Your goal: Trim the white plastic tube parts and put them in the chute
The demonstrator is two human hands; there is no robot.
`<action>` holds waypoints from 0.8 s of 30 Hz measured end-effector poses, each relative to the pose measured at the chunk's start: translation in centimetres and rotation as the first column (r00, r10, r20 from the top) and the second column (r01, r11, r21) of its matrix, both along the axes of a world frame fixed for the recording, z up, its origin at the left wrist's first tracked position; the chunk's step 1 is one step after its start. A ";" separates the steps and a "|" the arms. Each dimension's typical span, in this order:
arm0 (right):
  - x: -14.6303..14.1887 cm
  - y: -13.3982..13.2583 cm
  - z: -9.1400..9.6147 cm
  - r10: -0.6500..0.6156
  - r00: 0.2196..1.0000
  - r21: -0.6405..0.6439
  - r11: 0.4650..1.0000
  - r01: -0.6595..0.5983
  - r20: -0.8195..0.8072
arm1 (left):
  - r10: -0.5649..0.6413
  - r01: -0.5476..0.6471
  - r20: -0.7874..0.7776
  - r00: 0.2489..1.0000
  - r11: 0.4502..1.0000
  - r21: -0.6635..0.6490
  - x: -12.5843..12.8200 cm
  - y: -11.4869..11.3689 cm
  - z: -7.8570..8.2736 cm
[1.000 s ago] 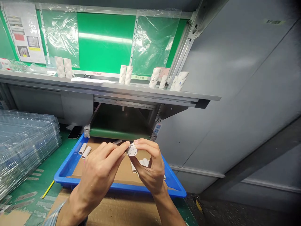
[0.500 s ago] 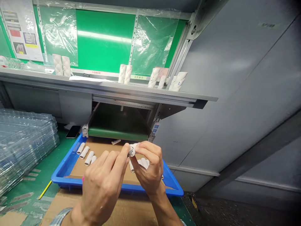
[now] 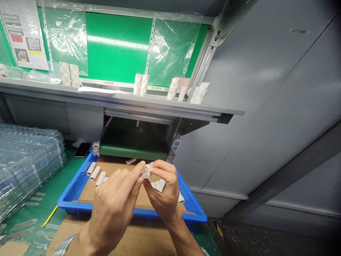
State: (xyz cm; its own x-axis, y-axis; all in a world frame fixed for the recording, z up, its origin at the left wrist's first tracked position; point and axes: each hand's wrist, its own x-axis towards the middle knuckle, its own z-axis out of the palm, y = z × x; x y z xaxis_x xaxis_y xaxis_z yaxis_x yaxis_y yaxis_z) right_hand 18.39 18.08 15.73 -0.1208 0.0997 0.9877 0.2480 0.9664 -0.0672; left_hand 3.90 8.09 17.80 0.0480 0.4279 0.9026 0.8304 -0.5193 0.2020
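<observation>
Both my hands meet over a blue tray [image 3: 70, 193] and pinch one small white plastic part [image 3: 146, 170] between their fingertips. My left hand [image 3: 114, 206] grips it from the left with thumb and forefinger. My right hand [image 3: 162, 188] holds it from the right, fingers curled. Several white tube-shaped parts [image 3: 96, 175] lie on the cardboard liner [image 3: 114, 169] inside the tray, some at its left, some [image 3: 160, 185] partly hidden behind my right hand.
A stack of clear plastic trays [image 3: 26, 163] stands at the left on the green mat. A phone [image 3: 82, 149] lies behind the blue tray. A green conveyor belt [image 3: 133, 151] ends at the tray. White cylinders [image 3: 141, 84] stand on the shelf above. A grey wall fills the right.
The part has been turned in my fingers from showing its round end face to lying more sideways. More tubes show at the tray's left as the view shifted.
</observation>
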 end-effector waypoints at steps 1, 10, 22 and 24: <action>0.0 0.0 0.0 0.040 0.999 -0.033 0.999 -0.040 -0.006 | 0.000 0.000 0.013 1.000 1.000 0.001 -0.3 0.2 0.1; 0.0 -0.7 0.3 0.240 0.969 -0.128 0.964 -0.232 0.054 | -0.219 0.398 0.498 0.839 0.871 -0.288 -1.5 0.9 1.3; 0.1 -0.8 0.4 0.316 0.946 -0.214 0.932 -0.293 0.077 | -0.279 0.622 0.702 0.655 0.727 -0.292 -1.9 1.3 1.6; 0.2 -1.2 0.5 0.320 0.944 -0.205 0.932 -0.298 0.081 | -0.284 0.632 0.703 0.652 0.716 -0.297 -1.9 1.0 1.6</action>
State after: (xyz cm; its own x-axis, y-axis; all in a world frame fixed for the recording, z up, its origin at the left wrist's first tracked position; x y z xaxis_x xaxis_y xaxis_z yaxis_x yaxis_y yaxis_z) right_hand 18.64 16.87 16.25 -0.2830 0.2220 0.9331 -0.0446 0.9688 -0.2440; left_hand 2.00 9.11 19.39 -0.0764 0.8682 0.4903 0.1291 -0.4790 0.8683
